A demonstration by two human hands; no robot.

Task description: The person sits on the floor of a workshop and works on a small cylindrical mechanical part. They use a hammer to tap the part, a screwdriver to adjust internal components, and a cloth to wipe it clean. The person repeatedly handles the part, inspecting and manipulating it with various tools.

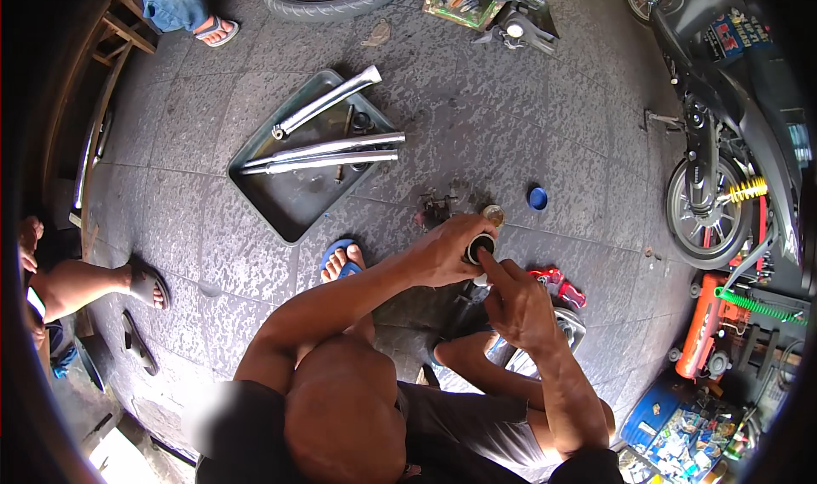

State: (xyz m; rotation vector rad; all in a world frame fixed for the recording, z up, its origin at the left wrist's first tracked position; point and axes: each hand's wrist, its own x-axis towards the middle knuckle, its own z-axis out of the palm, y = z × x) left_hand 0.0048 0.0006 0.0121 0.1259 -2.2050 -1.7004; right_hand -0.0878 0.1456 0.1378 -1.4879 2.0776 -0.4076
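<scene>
One tray [298,210]; three tubes [330,100] on it

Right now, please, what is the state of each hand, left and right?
Left hand: closed around a tubular part with a dark open end.
Right hand: one finger at that opening, others curled; whether they hold anything cannot be told.

From where I'm standing, I can see bold pale lettering on a blue-and-red sticker [730,37] on the black motorbike [742,88], and small white letters along its swingarm [698,171], too tiny to make out.
</scene>
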